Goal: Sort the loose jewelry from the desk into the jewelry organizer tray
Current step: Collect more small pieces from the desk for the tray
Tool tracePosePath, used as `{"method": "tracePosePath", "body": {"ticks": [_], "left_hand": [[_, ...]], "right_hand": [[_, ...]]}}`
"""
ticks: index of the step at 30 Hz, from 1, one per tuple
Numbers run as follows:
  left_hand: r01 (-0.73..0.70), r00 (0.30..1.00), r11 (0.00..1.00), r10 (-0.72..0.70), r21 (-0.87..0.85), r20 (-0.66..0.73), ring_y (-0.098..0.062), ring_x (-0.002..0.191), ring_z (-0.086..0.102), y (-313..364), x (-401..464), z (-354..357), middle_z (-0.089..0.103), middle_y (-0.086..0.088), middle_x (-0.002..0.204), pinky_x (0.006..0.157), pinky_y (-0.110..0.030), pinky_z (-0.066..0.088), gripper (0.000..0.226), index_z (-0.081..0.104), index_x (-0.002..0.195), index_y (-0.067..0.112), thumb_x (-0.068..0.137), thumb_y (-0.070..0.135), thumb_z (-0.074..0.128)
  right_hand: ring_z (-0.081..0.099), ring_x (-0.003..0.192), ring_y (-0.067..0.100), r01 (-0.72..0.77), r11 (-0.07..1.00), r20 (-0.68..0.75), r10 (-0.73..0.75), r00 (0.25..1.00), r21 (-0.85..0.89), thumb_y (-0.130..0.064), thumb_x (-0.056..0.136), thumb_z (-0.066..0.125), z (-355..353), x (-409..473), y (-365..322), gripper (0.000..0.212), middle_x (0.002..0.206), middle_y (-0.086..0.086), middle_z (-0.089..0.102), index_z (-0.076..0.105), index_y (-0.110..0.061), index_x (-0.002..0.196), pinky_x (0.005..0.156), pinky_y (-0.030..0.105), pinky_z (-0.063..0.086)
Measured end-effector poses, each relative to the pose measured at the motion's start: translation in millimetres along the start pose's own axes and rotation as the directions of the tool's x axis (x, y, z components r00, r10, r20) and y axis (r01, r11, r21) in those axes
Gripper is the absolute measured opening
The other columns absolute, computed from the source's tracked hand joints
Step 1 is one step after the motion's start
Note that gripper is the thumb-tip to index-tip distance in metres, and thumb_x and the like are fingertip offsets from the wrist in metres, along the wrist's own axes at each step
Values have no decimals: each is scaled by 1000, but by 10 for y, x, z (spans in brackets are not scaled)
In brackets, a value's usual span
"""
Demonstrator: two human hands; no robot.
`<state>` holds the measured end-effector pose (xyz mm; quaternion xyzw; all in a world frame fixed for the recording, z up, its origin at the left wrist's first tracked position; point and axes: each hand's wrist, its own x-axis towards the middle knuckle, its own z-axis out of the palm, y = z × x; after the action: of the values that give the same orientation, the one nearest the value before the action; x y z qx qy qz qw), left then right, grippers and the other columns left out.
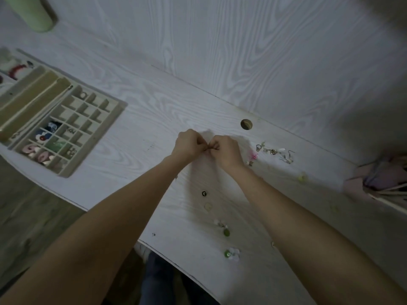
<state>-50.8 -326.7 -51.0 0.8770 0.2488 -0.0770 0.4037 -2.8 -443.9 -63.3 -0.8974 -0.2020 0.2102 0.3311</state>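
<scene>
White wood-grain desk [136,137], and both hands are brought together at its middle: the left hand [187,145] and the right hand [226,150] are curled, fingertips meeting, and something tiny is pinched between them, too small to be made out. Just right of the right hand, a pink tassel piece [253,155] is seen, and beyond it a scatter of hook earrings [277,153] is spread along the far side. Nearer, a small black stud [204,193] is lying between the forearms, with a pale ring-like piece [207,206] just below it, a green bead drop [226,232] nearer still, and a white flower piece [233,253] by the near edge. Well apart to the left, the jewelry organizer tray [112,119] is set flat; coloured pieces are held in its near compartments, while long padded rolls are seen on its far-left side. A cable hole [246,124] is cut in the desk beyond the hands.
</scene>
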Motion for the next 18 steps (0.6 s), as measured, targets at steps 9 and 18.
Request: {"method": "tracePosePath", "body": {"ticks": [9, 18], "left_hand": [[211, 969, 842, -114, -497, 218, -15, 67, 50, -155, -152, -239, 63, -9, 74, 65, -23, 39, 26, 70, 89, -8, 85, 17, 67], [160, 981, 818, -71, -552, 179, -2, 60, 66, -100, -484, -426, 71, -8, 74, 53, -10, 45, 14, 69, 95, -6, 82, 1, 68]], "right_hand": [[61, 75, 9, 84, 977, -94, -66, 993, 196, -4, 81, 71, -10, -193, -96, 8, 84, 4, 67, 70, -3, 88, 70, 12, 49], [66, 79, 8, 133, 943, -111, -103, 988, 305, -8, 80, 73, -10, -454, -205, 6, 83, 3, 71, 69, -6, 85, 71, 9, 50]]}}
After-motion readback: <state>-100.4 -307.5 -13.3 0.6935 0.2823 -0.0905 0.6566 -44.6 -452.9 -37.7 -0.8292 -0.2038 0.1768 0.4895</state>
